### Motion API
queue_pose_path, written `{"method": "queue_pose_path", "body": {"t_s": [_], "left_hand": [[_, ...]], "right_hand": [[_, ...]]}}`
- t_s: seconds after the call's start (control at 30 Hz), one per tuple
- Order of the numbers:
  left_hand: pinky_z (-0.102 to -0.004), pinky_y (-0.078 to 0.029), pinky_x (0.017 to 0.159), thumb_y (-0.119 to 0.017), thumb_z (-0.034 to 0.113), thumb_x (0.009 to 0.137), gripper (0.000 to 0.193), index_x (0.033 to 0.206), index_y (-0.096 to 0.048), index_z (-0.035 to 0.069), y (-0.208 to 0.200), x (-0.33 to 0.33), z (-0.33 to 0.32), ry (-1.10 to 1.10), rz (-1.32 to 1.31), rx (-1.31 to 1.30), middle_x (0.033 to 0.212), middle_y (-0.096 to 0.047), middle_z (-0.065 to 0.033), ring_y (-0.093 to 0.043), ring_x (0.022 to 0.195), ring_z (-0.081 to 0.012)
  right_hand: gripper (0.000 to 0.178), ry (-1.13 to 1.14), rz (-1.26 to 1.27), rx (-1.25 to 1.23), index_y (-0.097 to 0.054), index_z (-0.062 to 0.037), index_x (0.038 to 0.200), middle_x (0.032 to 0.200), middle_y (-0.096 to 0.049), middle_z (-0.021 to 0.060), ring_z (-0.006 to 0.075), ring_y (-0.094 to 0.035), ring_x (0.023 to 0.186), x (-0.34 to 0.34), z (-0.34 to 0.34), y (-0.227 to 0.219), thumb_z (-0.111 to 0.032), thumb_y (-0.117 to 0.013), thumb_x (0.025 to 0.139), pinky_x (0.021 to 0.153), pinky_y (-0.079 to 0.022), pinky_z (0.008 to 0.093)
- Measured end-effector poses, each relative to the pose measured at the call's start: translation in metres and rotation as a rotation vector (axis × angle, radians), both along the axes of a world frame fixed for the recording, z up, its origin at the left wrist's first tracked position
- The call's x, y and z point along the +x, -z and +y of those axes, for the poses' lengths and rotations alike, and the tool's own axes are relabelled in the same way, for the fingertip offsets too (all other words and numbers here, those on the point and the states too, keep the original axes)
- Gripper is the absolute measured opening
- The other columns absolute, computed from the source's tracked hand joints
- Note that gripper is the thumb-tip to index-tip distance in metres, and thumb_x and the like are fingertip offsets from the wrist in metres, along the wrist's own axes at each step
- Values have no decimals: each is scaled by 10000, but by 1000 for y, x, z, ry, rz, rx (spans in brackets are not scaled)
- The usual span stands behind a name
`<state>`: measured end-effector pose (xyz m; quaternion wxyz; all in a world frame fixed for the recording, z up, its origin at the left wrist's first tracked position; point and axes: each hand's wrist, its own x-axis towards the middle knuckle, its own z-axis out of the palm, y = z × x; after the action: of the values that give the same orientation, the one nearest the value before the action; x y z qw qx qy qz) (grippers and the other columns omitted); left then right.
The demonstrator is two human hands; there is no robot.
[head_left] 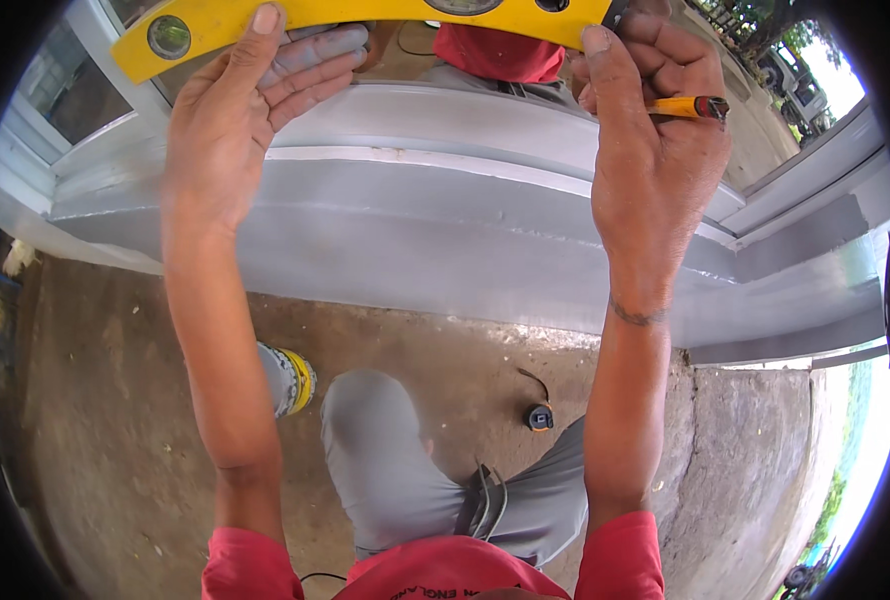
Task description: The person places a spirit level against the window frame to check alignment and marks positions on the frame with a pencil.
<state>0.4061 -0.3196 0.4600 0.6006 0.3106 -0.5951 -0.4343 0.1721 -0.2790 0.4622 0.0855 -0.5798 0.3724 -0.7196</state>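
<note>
- Head view: the yellow spirit level (365,8) lies across the top, in front of the window glass (400,62), and serves as landmark here; its bowed look probably comes from the lens.
- The left hand (215,130) is at the level's left part, with the thumb flat on its face and the fingers stretched nearly straight along its lower edge. This grip is loose, thumb and fingers taking the level between them, seemingly to carry and steady it rather than squeeze it.
- The right hand (657,155) has the level's right end, thumb on the face and fingers curled behind. This grip is closed more firmly, and an orange pencil-like tool (677,106) is tucked across the palm (perhaps to keep it handy without freeing the thumb).
- Holding near both ends likely gives better control of tilt.
- Both forearms reach up toward the level, spread wide, palms turned inward; the right wrist is fairly straight, the left hand leans inward at the fingers.
- Below the level runs the grey window ledge (425,220). Lower than that, on the floor (465,345), rest a tape measure (538,418), blade partly out, and what looks like a yellow-banded can (303,380), partly behind the left forearm.
</note>
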Motion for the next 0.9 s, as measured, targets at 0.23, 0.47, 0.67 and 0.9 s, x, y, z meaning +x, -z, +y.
{"method": "queue_pose_path", "body": {"t_s": [0.23,0.47,0.67,0.9], "left_hand": [[-397,-544,962,-545,380,1012,511,1242,-548,-77,-11,-4,4,2,25,41,1126,-674,-255,-685,1059,-326],[-394,-545,961,-559,382,1006,504,1240,-555,-65,-14,-5,5,9,25,38,1116,-683,-246,-686,1061,-319],[-395,-549,954,-574,388,998,508,1230,-565,-64,-14,-3,3,9,44,53,1108,-686,-245,-689,1055,-315],[-401,-550,951,-580,400,993,530,1227,-566,-76,-15,-5,4,9,36,45,1101,-687,-247,-691,1046,-316]], "right_hand": [[205,-26,-13,-72,-568,44,1110,867,-694,77,70,-589,711,-2,-4,5,-61,-647,952,640,-483,206],[185,17,-41,-45,-586,16,1075,818,-667,53,70,-558,702,1,-2,0,-70,-665,932,623,-456,217],[190,66,-24,-27,-590,9,1081,799,-663,44,66,-554,692,2,-4,2,-74,-670,930,606,-444,213],[187,96,14,-63,-599,13,1105,815,-677,45,55,-561,669,1,-5,2,-78,-659,953,602,-461,188]]}}
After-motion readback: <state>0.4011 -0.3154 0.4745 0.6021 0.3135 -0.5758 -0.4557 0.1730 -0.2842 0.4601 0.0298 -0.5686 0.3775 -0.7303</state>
